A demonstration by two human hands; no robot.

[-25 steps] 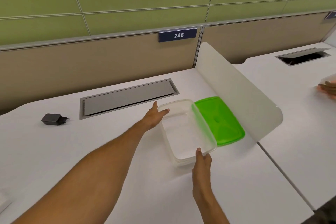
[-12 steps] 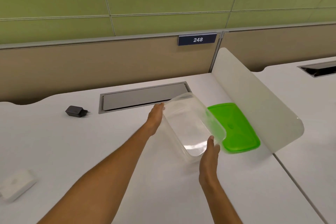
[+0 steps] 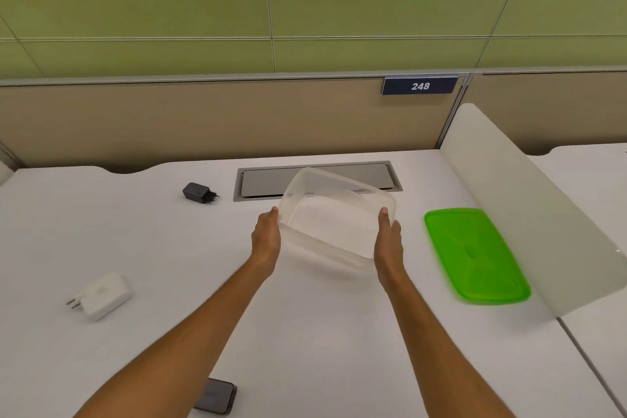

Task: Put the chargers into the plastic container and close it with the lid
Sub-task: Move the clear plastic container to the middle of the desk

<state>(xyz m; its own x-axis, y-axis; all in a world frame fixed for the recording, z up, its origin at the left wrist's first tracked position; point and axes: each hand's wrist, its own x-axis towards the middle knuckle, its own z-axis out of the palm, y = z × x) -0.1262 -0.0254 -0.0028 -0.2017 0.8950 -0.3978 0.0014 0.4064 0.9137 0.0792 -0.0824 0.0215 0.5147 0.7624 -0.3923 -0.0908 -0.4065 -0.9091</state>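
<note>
A clear plastic container [image 3: 330,214] hangs tilted above the white desk, empty, its open side towards me. My left hand [image 3: 267,237] grips its left end and my right hand [image 3: 387,236] grips its right end. The green lid [image 3: 475,253] lies flat on the desk to the right, apart from the container. A black charger [image 3: 198,193] lies at the back left of the desk. A white charger [image 3: 101,295] with its plug pins pointing left lies at the front left. A dark grey charger [image 3: 217,399] is partly hidden under my left forearm at the bottom edge.
A grey cable hatch [image 3: 258,181] is set into the desk behind the container. A white frosted divider [image 3: 529,200] stands along the desk's right edge, just beyond the lid. A beige partition with a "248" sign [image 3: 419,86] closes off the back.
Both hands lifted the container off the desk beside the lid, tilted it, and carried it left, away from the lid. The camera view swung left, bringing the white and dark grey chargers into view.
</note>
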